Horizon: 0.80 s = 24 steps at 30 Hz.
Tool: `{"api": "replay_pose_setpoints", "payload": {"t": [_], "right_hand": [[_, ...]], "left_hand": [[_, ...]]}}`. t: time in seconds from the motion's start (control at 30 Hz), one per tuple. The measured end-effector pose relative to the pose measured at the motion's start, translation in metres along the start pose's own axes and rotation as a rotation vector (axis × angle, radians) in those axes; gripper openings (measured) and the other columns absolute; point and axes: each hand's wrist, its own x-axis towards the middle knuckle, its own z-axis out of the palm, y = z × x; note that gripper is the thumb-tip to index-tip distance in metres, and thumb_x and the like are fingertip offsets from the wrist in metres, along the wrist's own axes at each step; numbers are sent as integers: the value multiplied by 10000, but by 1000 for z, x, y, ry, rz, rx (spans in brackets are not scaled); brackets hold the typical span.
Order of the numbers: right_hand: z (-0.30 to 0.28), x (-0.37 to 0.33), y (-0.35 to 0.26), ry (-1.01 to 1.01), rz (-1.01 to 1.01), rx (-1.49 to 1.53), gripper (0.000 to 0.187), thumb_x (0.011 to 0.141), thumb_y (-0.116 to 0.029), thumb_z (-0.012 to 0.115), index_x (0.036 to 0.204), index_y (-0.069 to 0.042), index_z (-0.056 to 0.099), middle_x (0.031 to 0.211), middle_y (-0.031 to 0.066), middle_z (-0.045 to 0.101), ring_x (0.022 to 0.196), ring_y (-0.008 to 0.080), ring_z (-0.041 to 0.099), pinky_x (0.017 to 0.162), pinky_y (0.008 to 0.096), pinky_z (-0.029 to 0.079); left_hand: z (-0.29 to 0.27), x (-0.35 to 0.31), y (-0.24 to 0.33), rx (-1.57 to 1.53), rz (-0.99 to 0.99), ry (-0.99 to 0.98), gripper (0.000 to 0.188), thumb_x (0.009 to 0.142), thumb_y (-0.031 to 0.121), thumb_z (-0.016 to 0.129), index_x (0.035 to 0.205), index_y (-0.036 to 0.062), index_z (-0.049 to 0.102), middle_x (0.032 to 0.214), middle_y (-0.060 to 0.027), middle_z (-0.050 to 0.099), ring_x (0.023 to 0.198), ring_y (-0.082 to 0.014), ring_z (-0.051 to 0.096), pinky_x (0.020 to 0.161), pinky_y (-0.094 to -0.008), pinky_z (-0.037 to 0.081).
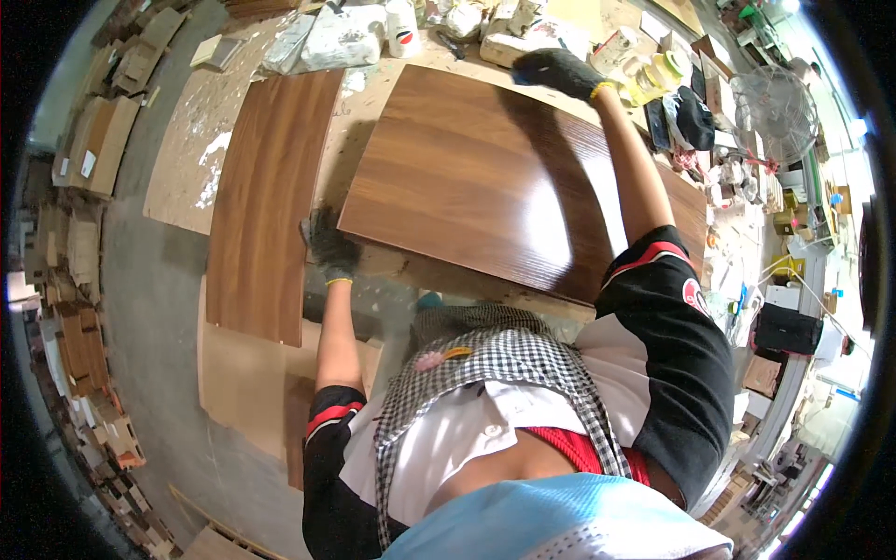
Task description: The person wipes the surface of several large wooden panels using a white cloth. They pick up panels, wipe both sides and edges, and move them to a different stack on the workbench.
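Observation:
A narrow brown wood-grain panel [271,205] lies lengthwise at the left, its near end jutting past the table. At its right edge is my left hand [332,246] in a dark glove, with the fingers closed over that edge. A wide glossy brown panel [467,177] rests on the table to the right, its near left corner close to my left wrist. My right hand [560,73], gloved too, reaches over this panel's far edge. Its fingers stretch leftward; their undersides are hidden. The right arm throws a dark shadow across the glossy surface.
Along the table's far side stand a white bottle [402,28], a whitish stained bundle [343,37] and yellow tape rolls [653,75]. A dark cap [693,119] and a fan [775,112] are at the right. Cardboard sheets [243,383] lie low at the left, with stacked boxes beyond.

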Motion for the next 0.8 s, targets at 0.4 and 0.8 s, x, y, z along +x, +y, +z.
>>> {"api": "replay_pose_setpoints", "payload": {"t": [0.4,0.8], "right_hand": [[-22,-68,53,-14,-140,-145,292,906,-227,724,1168,-96,735,1073,123,752,913,246,715,846,365,568],[-14,-57,36,121,-138,-50,303,956,-239,657,1206,-77,713,1170,131,728,1078,260,693,948,372,536]], "left_hand": [[6,0,-3,-395,-70,50,360,1073,341,379,1321,112,505,1297,-32,554,1239,-210,501,1095,-400,393],[-20,1,51,553,101,185,504,1082,339,382,1491,46,395,1512,-124,435,1398,-300,392,1195,-451,274]]}}
